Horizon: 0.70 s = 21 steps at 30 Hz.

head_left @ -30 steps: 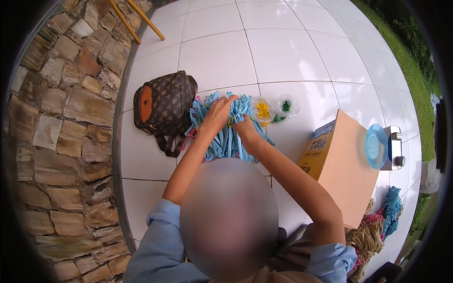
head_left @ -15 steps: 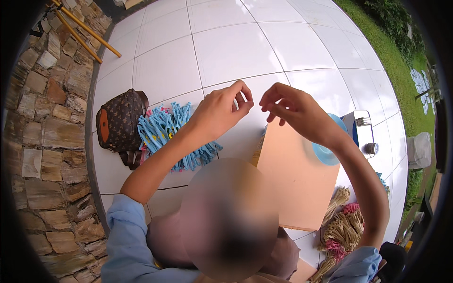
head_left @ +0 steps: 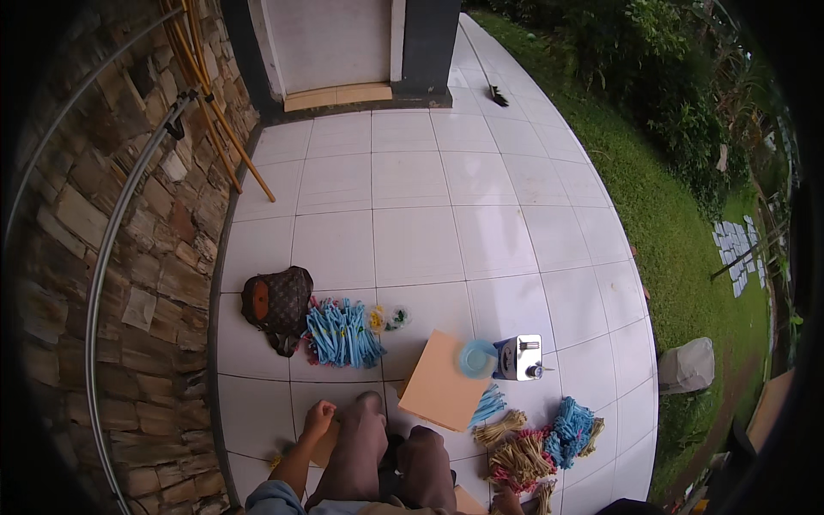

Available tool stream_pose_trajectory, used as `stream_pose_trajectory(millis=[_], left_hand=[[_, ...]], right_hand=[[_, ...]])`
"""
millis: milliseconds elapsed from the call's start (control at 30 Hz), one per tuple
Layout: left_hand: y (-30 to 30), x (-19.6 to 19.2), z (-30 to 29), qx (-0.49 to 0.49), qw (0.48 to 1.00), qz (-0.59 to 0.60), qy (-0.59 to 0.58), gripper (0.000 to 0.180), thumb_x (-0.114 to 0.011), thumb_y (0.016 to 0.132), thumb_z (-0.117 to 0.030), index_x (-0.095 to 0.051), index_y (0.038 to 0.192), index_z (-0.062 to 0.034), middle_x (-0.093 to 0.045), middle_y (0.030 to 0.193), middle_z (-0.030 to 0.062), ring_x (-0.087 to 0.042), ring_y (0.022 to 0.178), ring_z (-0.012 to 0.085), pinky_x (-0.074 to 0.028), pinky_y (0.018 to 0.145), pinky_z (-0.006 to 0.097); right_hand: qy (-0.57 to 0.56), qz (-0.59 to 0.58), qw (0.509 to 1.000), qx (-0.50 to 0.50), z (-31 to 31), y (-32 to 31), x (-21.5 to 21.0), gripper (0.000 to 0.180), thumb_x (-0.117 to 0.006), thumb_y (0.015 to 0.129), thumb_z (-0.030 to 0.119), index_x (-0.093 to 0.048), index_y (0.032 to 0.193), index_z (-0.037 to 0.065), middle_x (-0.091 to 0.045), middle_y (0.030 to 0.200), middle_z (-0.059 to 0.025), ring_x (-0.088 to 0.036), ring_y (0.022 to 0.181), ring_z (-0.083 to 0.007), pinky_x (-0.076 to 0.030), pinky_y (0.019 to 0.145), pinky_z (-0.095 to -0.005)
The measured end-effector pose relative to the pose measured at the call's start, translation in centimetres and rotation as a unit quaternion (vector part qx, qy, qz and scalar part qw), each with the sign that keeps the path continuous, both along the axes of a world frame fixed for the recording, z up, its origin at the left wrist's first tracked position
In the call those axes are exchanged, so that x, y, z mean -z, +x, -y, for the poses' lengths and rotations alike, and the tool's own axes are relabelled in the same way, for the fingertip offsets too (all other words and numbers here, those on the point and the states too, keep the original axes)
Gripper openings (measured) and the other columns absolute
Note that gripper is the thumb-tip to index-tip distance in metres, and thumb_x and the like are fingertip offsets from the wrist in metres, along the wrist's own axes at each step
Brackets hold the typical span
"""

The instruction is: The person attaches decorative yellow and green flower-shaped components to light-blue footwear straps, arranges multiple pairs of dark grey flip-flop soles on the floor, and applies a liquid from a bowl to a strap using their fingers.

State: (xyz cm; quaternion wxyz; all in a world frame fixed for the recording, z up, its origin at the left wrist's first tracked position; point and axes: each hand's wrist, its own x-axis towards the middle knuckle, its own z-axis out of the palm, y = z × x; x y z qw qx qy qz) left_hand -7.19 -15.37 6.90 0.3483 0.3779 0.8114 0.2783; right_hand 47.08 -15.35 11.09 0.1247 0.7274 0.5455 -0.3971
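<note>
My left hand (head_left: 319, 418) is raised beside my left knee with its fingers curled in; what they hold, if anything, is too small to make out. Low in the view, my right hand (head_left: 506, 500) is at the near edge of a pile of beige stringy bundles (head_left: 520, 457) with pink parts. Its fingers are mostly hidden. Beyond my knees lies a tan cardboard box (head_left: 436, 384), a light-blue bowl (head_left: 477, 359) at its far right corner. Left of the box is a heap of light-blue strips (head_left: 342, 333).
A brown patterned bag (head_left: 276, 307) sits by the blue heap, near small yellow pieces (head_left: 376, 319). Right of the bowl is a blue-and-white metal can (head_left: 520, 357). More blue bundles (head_left: 572, 432) lie at right. Yellow poles (head_left: 219, 129) lean on the stone wall.
My hands have parted from above the box: the left is down by my left knee, the right down by the beige bundles. The view has tilted up, showing more floor and a door.
</note>
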Motion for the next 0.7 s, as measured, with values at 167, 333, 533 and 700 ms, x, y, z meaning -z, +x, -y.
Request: stream_pose_trajectory(millis=[167,333,533,700], left_hand=[[-1.8,-6.7,17.4,-0.248,0.892,-0.065,-0.373,0.026,-0.06,0.076,-0.028,-0.061,0.083,-0.0028,-0.064,0.075,0.0171,-0.064,0.076,0.0305,-0.052,0.067,0.039],[-5.0,-9.4,17.1,-0.354,0.922,0.049,-0.148,0.013,-0.06,0.078,-0.014,-0.059,0.082,-0.0021,-0.063,0.072,0.0119,-0.063,0.065,0.0184,-0.052,0.057,0.03],[-12.0,-9.5,-2.7,-0.071,0.995,0.075,-0.012,0.008,-0.05,0.085,-0.007,-0.055,0.09,-0.0014,-0.057,0.073,0.0081,-0.057,0.059,0.0139,-0.048,0.056,0.026],[-11.9,-12.9,-21.8,0.173,0.973,0.153,0.031,0.01,-0.052,0.084,-0.01,-0.056,0.091,-0.0041,-0.06,0.071,0.0059,-0.058,0.06,0.0119,-0.046,0.057,0.026]], right_hand=[[-0.147,-0.042,0.987,0.055,1.5,-2.9,-1.9,0.022,-0.053,0.081,0.01,-0.051,0.102,0.005,-0.059,0.081,-0.0132,-0.06,0.071,-0.0221,-0.049,0.061,-0.0346],[-0.083,-0.119,0.98,0.135,-1.4,-4.4,-2.9,0.024,-0.052,0.083,0.007,-0.049,0.106,0.005,-0.058,0.084,-0.0155,-0.06,0.073,-0.0229,-0.049,0.06,-0.0346],[0.247,-0.273,0.885,0.285,-12.7,-11.0,-15.3,0.027,-0.047,0.087,0.005,-0.047,0.113,0.004,-0.06,0.086,-0.0105,-0.061,0.07,-0.0148,-0.048,0.059,-0.0248],[0.407,-0.23,0.795,0.387,-4.7,-17.0,-21.0,0.022,-0.046,0.088,0.005,-0.045,0.11,0.004,-0.059,0.093,-0.0086,-0.058,0.077,-0.0125,-0.046,0.064,-0.0252]])
